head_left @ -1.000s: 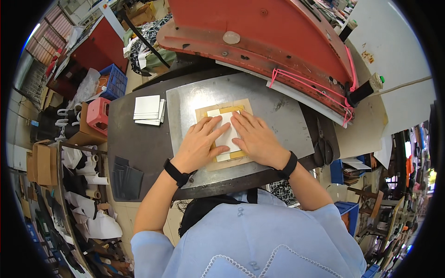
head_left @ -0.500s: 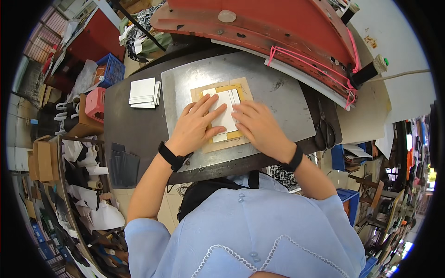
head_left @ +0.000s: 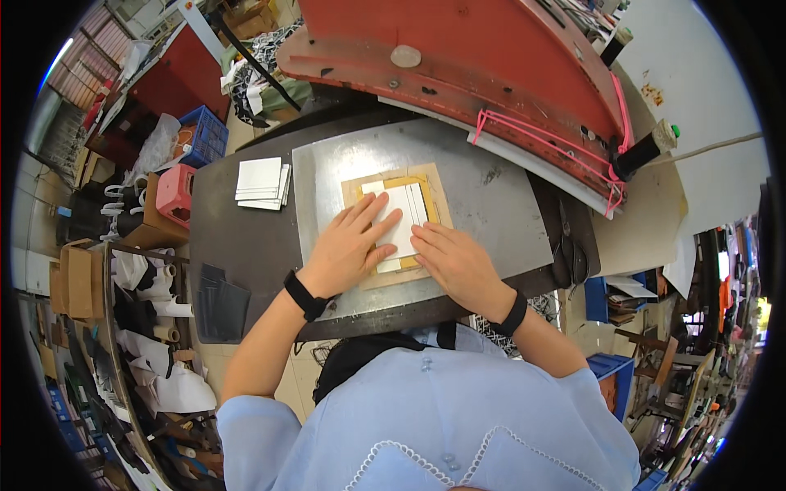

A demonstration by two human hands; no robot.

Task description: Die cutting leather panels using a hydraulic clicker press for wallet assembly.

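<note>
I'm seeing the unclenched left hand [head_left: 340,252] apparently steadying the white card [head_left: 407,203], the unclenched right hand [head_left: 463,263] squaring its right edge; next is needing even pressure.

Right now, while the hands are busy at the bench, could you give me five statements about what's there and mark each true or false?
1. The left hand rests on a white piece. True.
2. The right hand is holding scissors. False: it is at the white piece's right edge, and the scissors lie on the dark table.
3. A stack of white cards lies left of the metal plate. True.
4. Only one wristband is visible. False: there are two black wristbands.
5. Pink cord is strung along the red machine. True.
</note>
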